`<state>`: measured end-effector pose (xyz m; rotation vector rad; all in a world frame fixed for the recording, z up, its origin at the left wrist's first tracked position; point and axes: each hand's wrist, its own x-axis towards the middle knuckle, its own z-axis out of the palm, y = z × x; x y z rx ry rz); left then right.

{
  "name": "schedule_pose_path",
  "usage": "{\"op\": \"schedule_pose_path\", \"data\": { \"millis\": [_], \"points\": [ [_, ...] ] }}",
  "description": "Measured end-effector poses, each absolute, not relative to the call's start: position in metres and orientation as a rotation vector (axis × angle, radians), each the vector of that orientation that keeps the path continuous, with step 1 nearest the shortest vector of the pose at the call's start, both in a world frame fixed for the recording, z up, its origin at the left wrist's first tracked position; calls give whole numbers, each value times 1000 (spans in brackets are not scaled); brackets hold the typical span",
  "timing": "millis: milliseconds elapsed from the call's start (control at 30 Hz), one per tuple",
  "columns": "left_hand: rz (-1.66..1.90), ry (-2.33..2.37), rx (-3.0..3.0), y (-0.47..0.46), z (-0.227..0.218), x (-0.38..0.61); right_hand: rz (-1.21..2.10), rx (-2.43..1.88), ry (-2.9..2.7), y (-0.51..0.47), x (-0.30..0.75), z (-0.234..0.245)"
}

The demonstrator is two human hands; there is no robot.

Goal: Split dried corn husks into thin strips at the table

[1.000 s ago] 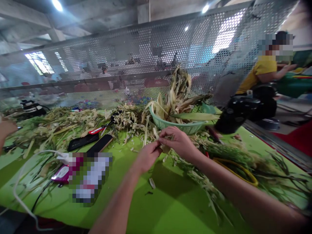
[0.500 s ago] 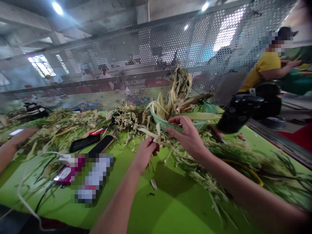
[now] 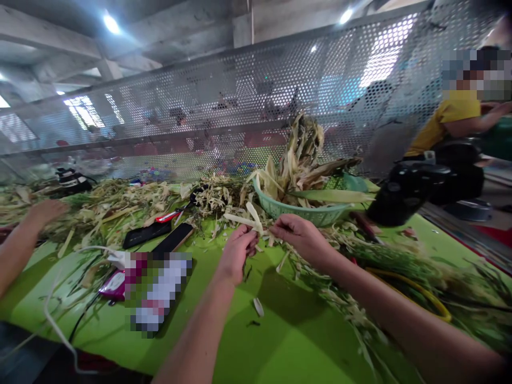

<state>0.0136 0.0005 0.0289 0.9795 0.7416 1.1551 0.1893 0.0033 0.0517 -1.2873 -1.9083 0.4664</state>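
Observation:
My left hand [image 3: 239,250] is closed on pale dried corn husk strips [image 3: 256,216], whose ends fan out above the thumb. Just right of them, my right hand [image 3: 298,234] has thumb and fingers pinched together close to the strips; what is between its fingertips is too small to make out. Beyond the right hand stands a light green plastic basket [image 3: 288,210], with dried corn husks [image 3: 306,152] heaped in it and a long pale green husk leaf [image 3: 332,196] lying across its top.
Loose husk scraps [image 3: 220,192] and a green-stemmed heap [image 3: 404,253] with a yellow loop [image 3: 428,298] cover parts of the green table [image 3: 292,346]. Dark phone-like slabs [image 3: 148,234] and a purple packet [image 3: 114,285] lie left. Another person's hand [image 3: 46,213] reaches in there. Behind stands a perforated metal screen [image 3: 240,106].
My right hand has drawn back from the basket rim toward the husk strips, its fingers now pinched. My left hand keeps its strips. The view has shifted slightly left.

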Motion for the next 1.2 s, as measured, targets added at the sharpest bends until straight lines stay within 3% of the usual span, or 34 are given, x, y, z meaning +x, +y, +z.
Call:
{"op": "schedule_pose_path", "data": {
  "millis": [133, 367, 500, 867, 967, 1100, 1200],
  "points": [
    [1077, 719, 999, 3, 29, 10, 508, -1294, -1907, 5, 191, 48],
    [915, 821, 1271, -1, 31, 11, 1073, -1075, -1670, 5, 190, 44],
    [856, 812, 1326, -5, 30, 14, 1119, -1057, -1523, 3, 187, 44],
    [914, 794, 1361, -8, 30, 15, 917, -1096, -1375, 9, 190, 41],
    [913, 834, 1448, -6, 29, 15, 690, -1190, -1478, 11, 198, 45],
    [883, 892, 1615, -4, 26, 17, 138, -1211, -1615, 4, 200, 62],
    [839, 890, 1634, -3, 23, 21, 101, -1154, -1894, -2, 195, 70]
  ]
}}
